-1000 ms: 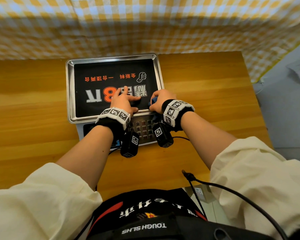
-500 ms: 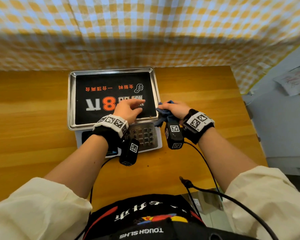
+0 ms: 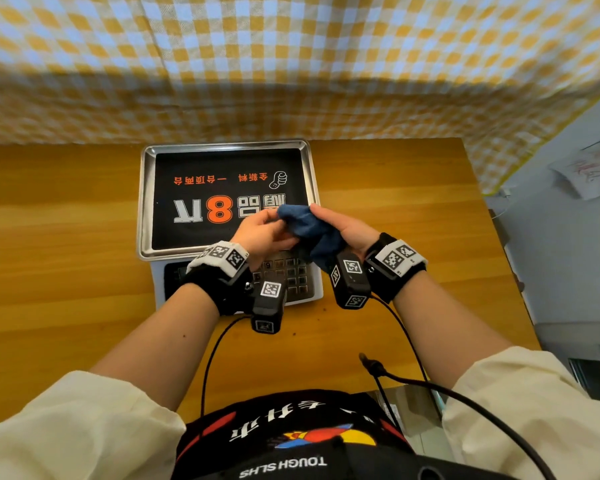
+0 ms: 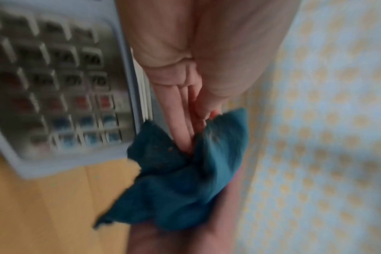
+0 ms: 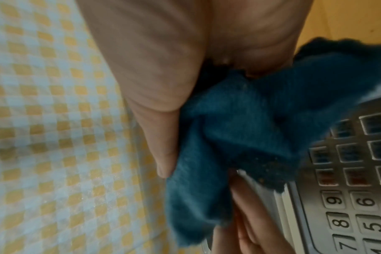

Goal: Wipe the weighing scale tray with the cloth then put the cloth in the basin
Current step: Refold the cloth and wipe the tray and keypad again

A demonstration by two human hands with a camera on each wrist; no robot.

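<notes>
The weighing scale stands mid-table, its steel tray lined with a black printed mat. A crumpled dark blue cloth is held in the air over the tray's near right corner and the keypad. My right hand grips it from the right, thumb along the cloth. My left hand meets it from the left, and its fingers and thumb pinch a fold of the cloth. No basin is in view.
The wooden table runs left and right of the scale. A yellow and white checked curtain hangs behind it. Camera cables trail from both wrists toward my body. Grey floor lies past the table's right edge.
My right hand drew the cloth off the tray's right edge and lifted it. My left hand left the mat, rose and took hold of the cloth too.
</notes>
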